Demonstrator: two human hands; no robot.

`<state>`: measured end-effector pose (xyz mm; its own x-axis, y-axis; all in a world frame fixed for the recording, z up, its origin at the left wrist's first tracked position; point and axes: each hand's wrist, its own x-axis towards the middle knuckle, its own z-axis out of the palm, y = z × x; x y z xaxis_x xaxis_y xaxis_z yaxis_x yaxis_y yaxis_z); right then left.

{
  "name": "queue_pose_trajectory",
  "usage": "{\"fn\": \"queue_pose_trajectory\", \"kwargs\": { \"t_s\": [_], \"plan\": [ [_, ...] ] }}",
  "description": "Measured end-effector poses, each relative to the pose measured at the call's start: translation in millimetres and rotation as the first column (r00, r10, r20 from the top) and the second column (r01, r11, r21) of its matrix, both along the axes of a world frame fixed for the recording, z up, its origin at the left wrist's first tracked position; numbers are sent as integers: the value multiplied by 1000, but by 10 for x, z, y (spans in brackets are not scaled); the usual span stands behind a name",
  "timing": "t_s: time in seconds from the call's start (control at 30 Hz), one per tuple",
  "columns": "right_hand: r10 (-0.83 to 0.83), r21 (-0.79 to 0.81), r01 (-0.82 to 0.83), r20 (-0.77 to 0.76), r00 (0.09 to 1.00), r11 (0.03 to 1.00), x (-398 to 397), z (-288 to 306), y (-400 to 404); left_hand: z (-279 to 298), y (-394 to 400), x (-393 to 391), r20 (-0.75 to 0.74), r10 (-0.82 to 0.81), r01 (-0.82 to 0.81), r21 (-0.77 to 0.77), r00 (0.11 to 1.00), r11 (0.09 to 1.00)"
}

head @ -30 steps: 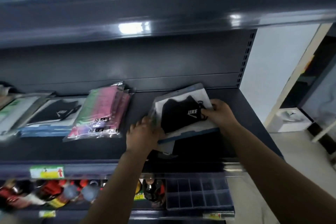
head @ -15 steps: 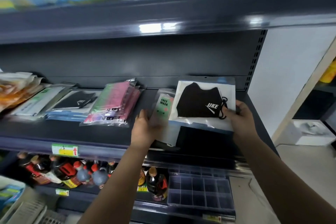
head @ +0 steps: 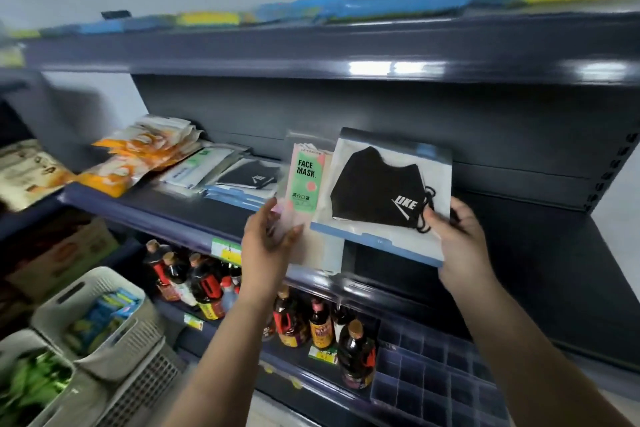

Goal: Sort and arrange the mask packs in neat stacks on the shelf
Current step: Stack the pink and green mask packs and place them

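Observation:
My right hand (head: 457,236) grips the right edge of a clear pack holding a black mask (head: 377,187) with a white logo, lifted above the dark shelf (head: 519,253). My left hand (head: 266,236) holds a green and pink "FACE MASK" pack (head: 306,177) upright, just left of the black one. Further left on the shelf lie a stack of black mask packs (head: 249,180), white and green packs (head: 197,166), and a loose heap of orange and white packs (head: 145,152).
Dark sauce bottles (head: 204,284) stand on the shelf below, beside an empty divider tray (head: 433,381). White baskets (head: 100,319) with goods sit at the lower left. The top shelf (head: 346,10) carries blue and yellow packs.
Both packs have been lifted off the shelf and raised upright. The view has swung left, bringing the orange packs and the baskets into sight.

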<state>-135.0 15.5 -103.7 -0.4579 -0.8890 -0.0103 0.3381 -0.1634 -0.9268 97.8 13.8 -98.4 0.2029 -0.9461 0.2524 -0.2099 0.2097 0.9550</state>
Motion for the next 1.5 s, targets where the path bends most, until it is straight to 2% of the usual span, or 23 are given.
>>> {"fn": "queue_pose_trajectory", "kwargs": {
  "t_s": [0.33, 0.5, 0.7, 0.83, 1.1, 1.27, 1.5],
  "plan": [
    [177, 31, -176, -8, 984, 984, 1571, 36, -335, -33, -76, 1599, 11, 236, -236, 19, 972, 972],
    [175, 38, -173, -45, 984, 984, 2258, 10, -499, -36, -193, 2323, -32, 268, -266, 55, 963, 962],
    [97, 56, -94, -62, 993, 994, 2840, -74, -716, -97, -448, 2982, -28, 234, -231, 86, 972, 969],
    [18, 88, -14, -52, 998, 996, 2981, -107, -866, -137, -708, 3208, 0, 202, -201, 96, 979, 975],
    [-93, 74, 105, -148, 985, 992, 2947, -14, -1292, -159, -1370, 3217, -30, 97, -94, 74, 995, 993],
    [-185, 59, 207, -269, 945, 977, 2847, 21, -1705, -163, -1903, 3199, -70, 42, -35, 103, 997, 994],
    [-183, 110, 260, -459, 869, 959, 2663, 109, -2143, -123, -2606, 3062, 59, 14, -23, 157, 998, 987]
  ]
}}
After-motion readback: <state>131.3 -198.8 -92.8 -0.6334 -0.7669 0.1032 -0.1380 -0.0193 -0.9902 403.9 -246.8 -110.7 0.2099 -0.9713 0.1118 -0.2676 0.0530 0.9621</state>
